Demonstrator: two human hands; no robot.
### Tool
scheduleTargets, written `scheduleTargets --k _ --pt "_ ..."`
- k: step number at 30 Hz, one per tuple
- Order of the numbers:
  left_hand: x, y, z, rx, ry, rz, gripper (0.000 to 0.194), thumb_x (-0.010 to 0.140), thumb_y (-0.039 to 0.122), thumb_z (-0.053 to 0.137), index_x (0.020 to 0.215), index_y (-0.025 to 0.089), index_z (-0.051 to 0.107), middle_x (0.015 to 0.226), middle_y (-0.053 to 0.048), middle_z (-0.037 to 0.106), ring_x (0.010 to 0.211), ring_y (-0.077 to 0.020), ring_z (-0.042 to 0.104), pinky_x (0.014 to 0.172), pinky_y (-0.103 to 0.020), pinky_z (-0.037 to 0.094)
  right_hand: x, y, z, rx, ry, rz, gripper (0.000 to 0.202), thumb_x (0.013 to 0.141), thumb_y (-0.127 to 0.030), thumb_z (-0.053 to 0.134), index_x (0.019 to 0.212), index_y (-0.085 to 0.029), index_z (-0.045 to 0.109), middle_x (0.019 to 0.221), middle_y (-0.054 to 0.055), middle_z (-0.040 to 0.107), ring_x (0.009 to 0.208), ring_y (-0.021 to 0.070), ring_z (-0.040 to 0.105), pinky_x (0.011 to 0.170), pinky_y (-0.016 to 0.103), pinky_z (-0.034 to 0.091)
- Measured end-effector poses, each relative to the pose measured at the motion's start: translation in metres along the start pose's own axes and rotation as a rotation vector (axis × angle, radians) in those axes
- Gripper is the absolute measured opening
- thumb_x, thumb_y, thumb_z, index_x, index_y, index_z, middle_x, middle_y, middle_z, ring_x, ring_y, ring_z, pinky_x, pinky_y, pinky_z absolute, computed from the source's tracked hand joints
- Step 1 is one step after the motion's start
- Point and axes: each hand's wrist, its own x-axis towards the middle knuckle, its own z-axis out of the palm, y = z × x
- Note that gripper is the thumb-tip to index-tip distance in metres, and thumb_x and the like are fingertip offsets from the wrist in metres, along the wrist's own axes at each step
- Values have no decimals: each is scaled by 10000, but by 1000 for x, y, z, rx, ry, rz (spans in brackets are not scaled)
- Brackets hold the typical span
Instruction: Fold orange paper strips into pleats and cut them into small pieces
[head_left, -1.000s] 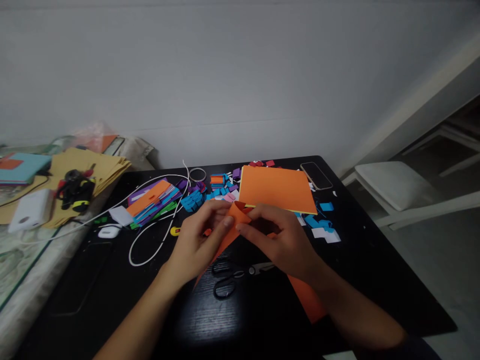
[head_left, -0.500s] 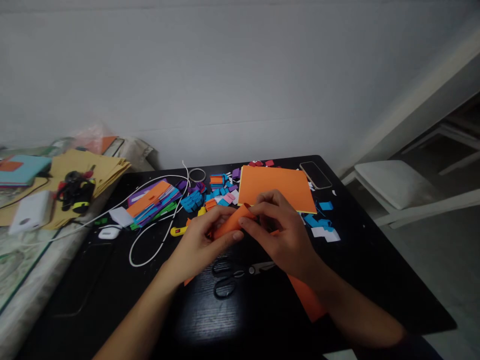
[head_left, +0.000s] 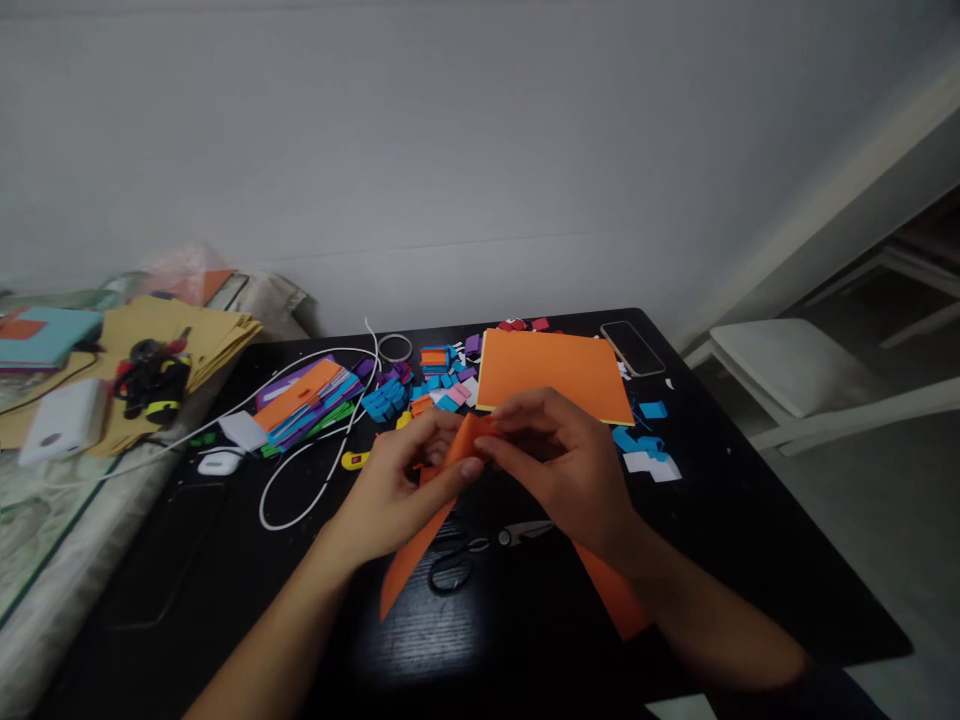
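Observation:
An orange paper strip [head_left: 420, 550] is pinched between the fingers and thumb of my left hand [head_left: 401, 485]. Its folded upper part rises between both hands, and one end hangs down toward the lower left. My right hand [head_left: 574, 465] grips the same paper at the right of the fold. Black-handled scissors [head_left: 451, 573] lie on the table below the hands, partly covered by the strip. Another piece of orange paper [head_left: 611, 590] shows under my right forearm. A yellow cutter [head_left: 355, 460] lies beside my left hand.
An orange sheet stack [head_left: 555, 370] lies behind my right hand. Small blue pieces [head_left: 386, 400] and a pile of coloured strips [head_left: 307, 405] are at the back left. A white cable [head_left: 262, 500] loops on the black table [head_left: 765, 560]. A phone [head_left: 632, 348] sits at the back right.
The orange strip was curled into a roll; now it stands in a peaked fold, with a longer end hanging at the lower left over part of the scissors. My right fingers have shifted slightly.

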Motion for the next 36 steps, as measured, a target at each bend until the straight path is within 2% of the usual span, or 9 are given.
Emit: scheduleTargets --k 3,7,12,16,25,36 --pt "0 2 0 -1 -9 -13 203 987 399 713 999 200 751 767 -15 684 650 -149 621 604 -262 497 -1 -2 2 19 -21 14 225 842 -259 885 993 -252 717 857 -4 812 806 188 815 737 317 683" --pt "0 0 1 -20 66 3 150 955 359 767 961 210 771 751 -3 673 648 -134 596 616 -256 492 -1 -4 3 53 -29 10 212 843 -241 876 990 -253 724 906 4 824 860 186 821 785 316 695" --pt "0 -1 1 -99 97 -4 133 932 337 801 934 211 759 749 6 688 640 -124 605 601 -241 496 -1 -3 3 76 -25 17 184 851 -232 860 993 -247 743 982 19 820 919 180 812 853 325 699" --pt "-1 -3 1 -112 127 -16 149 940 335 797 916 200 740 725 15 675 627 -116 597 599 -236 485 -1 0 3 85 -37 22 155 863 -255 855 982 -232 758 960 26 817 891 179 809 820 317 698" --pt "0 -2 0 -161 117 -19 125 901 258 836 880 217 720 725 29 698 624 -109 618 591 -231 494 -2 3 4 96 -45 43 106 868 -254 849 955 -243 791 923 25 820 852 184 808 783 333 700" --pt "1 -4 0 -166 127 -54 174 841 267 888 858 207 726 717 21 711 628 -122 641 601 -235 528 -2 3 2 63 -39 34 118 861 -254 849 969 -246 803 931 29 831 863 192 816 808 348 703"
